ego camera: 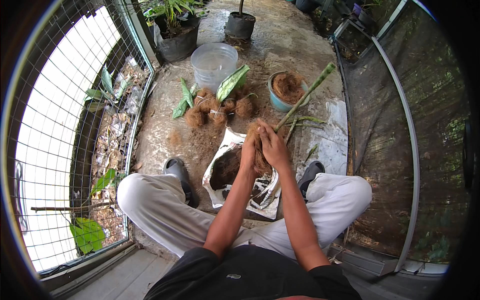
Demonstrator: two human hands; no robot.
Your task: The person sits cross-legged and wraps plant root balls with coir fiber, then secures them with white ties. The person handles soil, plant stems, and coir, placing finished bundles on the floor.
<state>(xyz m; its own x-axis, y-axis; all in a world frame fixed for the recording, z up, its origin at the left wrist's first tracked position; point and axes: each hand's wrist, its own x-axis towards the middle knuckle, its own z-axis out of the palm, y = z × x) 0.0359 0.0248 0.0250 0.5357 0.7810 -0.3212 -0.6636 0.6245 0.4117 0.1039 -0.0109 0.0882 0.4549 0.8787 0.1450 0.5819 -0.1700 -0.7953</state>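
Note:
Both my hands press a wad of brown coconut fibre (263,162) between their palms. My left hand (248,152) cups its left side, and my right hand (275,147) covers its right side. A thick green plant stem (308,92) slants up and right from beside my right fingers; its lower end is hidden by the hand and fibre. Beneath my hands lies an opened white sack (210,191) with dark soil (224,170) in it. Beyond it sit several fibre balls (219,117), some tied with white string, with a variegated leaf (229,84) standing among them.
A teal pot of coconut fibre (288,88) stands right of the fibre balls. Stacked clear plastic tubs (213,63) stand behind them. Potted plants (175,37) are at the back left. Wire mesh (86,150) borders the left, and a dark net screen (386,123) the right.

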